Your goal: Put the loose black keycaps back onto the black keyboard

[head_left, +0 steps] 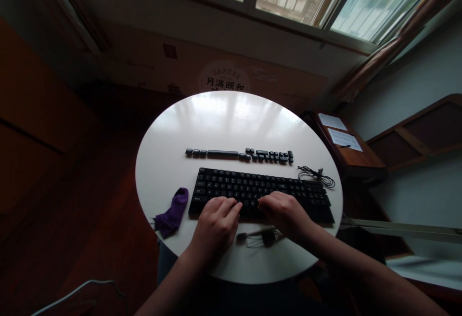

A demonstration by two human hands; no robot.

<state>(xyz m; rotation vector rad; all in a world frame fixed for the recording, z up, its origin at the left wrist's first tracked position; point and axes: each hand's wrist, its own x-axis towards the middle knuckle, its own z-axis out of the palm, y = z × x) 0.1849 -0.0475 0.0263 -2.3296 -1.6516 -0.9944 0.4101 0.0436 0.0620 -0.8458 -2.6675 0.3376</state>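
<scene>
A black keyboard (pixel 238 183) lies on the white round table, its front rows partly covered by my hands. My left hand (pixel 218 222) is over the front edge left of the middle, fingers bent and pressed together; what is in them, if anything, is hidden. My right hand (pixel 283 210) is at the front rows right of the middle, thumb and fingers pinched together, the tips touching or just above the keys. Anything in that pinch is too small to name. Behind the keyboard, loose keycaps (pixel 262 156) stand in a row with a long space bar (pixel 223 154).
A purple cloth (pixel 173 214) lies left of the keyboard on the white table (pixel 169 133). A coiled black cable (pixel 317 176) sits at the back right. A wire puller tool (pixel 254 240) and a small brush-like piece lie near my wrists. Papers (pixel 344 138) rest on a wooden desk.
</scene>
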